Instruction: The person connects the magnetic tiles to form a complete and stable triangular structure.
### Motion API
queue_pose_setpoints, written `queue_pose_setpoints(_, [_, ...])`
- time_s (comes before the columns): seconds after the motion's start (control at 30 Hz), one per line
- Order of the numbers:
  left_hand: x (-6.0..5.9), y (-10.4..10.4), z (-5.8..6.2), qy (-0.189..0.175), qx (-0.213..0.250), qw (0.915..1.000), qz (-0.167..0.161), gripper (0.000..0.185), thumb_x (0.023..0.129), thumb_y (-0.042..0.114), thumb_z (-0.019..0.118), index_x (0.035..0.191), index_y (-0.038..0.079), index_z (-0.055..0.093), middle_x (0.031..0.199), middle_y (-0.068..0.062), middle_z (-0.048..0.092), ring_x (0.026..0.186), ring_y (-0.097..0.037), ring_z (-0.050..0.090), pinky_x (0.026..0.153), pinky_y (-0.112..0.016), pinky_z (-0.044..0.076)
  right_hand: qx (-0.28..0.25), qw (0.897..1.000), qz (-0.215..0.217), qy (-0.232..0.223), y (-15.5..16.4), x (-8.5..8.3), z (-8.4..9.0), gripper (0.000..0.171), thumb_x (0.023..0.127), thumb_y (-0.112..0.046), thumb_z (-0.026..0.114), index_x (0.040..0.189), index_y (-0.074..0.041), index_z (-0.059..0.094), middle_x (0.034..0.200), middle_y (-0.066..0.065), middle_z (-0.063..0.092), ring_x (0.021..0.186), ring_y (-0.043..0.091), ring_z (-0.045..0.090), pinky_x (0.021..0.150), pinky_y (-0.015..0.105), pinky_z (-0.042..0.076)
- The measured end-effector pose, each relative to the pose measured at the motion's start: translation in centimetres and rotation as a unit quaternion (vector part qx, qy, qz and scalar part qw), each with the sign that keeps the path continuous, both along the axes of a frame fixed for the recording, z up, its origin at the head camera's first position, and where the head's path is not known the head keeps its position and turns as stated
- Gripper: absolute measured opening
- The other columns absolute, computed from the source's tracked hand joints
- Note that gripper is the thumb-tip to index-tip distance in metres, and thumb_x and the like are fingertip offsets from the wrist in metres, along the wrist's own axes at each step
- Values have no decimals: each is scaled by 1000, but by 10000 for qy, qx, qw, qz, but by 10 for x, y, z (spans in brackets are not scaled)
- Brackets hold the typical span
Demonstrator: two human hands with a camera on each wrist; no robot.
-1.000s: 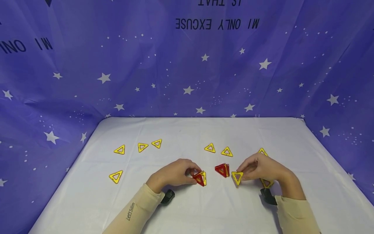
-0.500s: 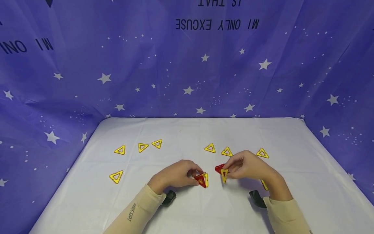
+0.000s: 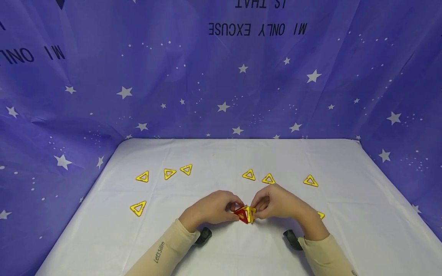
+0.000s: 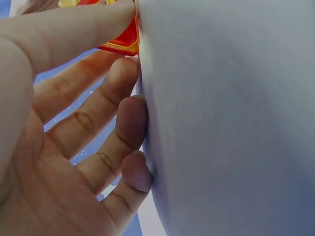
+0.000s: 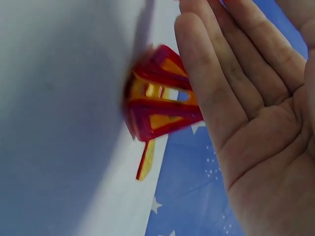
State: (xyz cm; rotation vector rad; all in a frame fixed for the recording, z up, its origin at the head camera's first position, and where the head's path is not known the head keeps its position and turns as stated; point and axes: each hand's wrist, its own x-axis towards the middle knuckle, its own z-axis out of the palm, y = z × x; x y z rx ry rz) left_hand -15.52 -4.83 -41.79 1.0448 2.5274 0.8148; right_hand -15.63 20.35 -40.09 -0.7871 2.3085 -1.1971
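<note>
Near the front middle of the white table, my left hand (image 3: 217, 207) pinches a red triangular magnetic tile (image 3: 241, 215) that stands joined to a yellow one (image 3: 247, 213). Facing it, my right hand (image 3: 279, 201) pinches another yellow triangular tile (image 3: 253, 215) right against that group. The left wrist view shows the thumb over a red-orange tile (image 4: 130, 42), with the other fingers loosely bent beside the table. Beyond the fingers in the right wrist view stands a blurred red-and-orange tile pyramid (image 5: 162, 96), which the right hand hides in the head view.
Several yellow triangular tiles lie flat: a left group (image 3: 169, 174), one nearer tile (image 3: 138, 208), two at the middle back (image 3: 249, 175), one at right (image 3: 310, 181). Another tile (image 3: 321, 215) is partly hidden by the right forearm. A starry purple curtain (image 3: 221, 84) surrounds the white table (image 3: 207, 153).
My right hand has moved left with its yellow tile, passing in front of the red pyramid, and brought it up to the left hand's tiles. The left hand has shifted slightly right.
</note>
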Motion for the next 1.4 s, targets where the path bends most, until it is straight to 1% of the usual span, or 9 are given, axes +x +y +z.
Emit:
queue_pose_setpoints(0.3, [0,0,-2,89,-6,10000,-1,28,87,20,80,114,15,74,83,8,61,74,-8,54,70,-22,44,113,9995,1,291,-12,2,-1,14,78,-5,84,90,-8,77,82,-5,72,74,16,70,66,30,58])
queue_pose_setpoints(0.6, [2,1,-4,194,-68,9998,27,31,87,23,81,116,15,74,80,11,58,70,-4,51,68,-22,43,294,9986,-6,437,-15,4,0,14,80,-8,85,90,-9,76,83,-6,72,76,12,71,67,28,57])
queue_pose_setpoints(0.73, [2,-1,-2,150,-88,9998,56,33,86,24,81,116,15,73,80,10,59,70,-3,50,68,-22,43,418,9980,0,465,-16,4,1,18,80,-16,87,93,-12,76,84,-5,71,75,12,69,66,28,56])
queue_pose_setpoints(0.83, [0,-6,2,94,10,9999,103,34,86,22,81,118,11,73,81,10,59,69,-3,51,68,-22,45,583,9967,81,559,-19,4,1,28,77,-24,90,98,-14,75,85,-3,69,70,13,65,61,28,54])
queue_pose_setpoints(0.9, [-1,-11,6,14,130,9998,144,35,86,20,81,119,9,72,81,10,59,69,-4,53,68,-23,46,730,9947,133,710,-22,4,0,36,76,-27,91,103,-12,74,86,-3,65,68,14,61,60,29,52])
queue_pose_setpoints(1.0, [-3,-20,10,-25,293,9994,203,35,87,17,80,119,7,72,82,11,60,70,-6,55,68,-24,48,940,9901,164,1031,-27,5,-2,44,76,-26,91,111,-7,72,91,-4,61,72,14,58,62,27,50])
queue_pose_setpoints(1.17, [-6,-40,15,-14,347,9988,350,35,89,19,78,121,8,71,88,6,63,75,-10,58,69,-28,49,1143,9862,61,1198,-32,7,-3,40,79,-22,88,112,-8,73,93,-5,60,75,15,57,64,27,50])
queue_pose_setpoints(1.27, [-6,-60,17,19,299,9983,493,36,88,18,79,122,7,71,90,4,64,75,-11,57,69,-29,49,1276,9847,-60,1188,-32,8,-2,36,80,-20,87,111,-10,73,93,-6,60,74,13,56,64,27,49])
queue_pose_setpoints(1.4, [-4,-98,19,51,256,9965,791,38,87,18,80,122,6,70,91,2,64,75,-11,57,69,-29,49,1395,9836,-241,1118,-30,9,-1,36,80,-19,87,111,-9,72,92,-6,60,74,12,54,64,28,49])
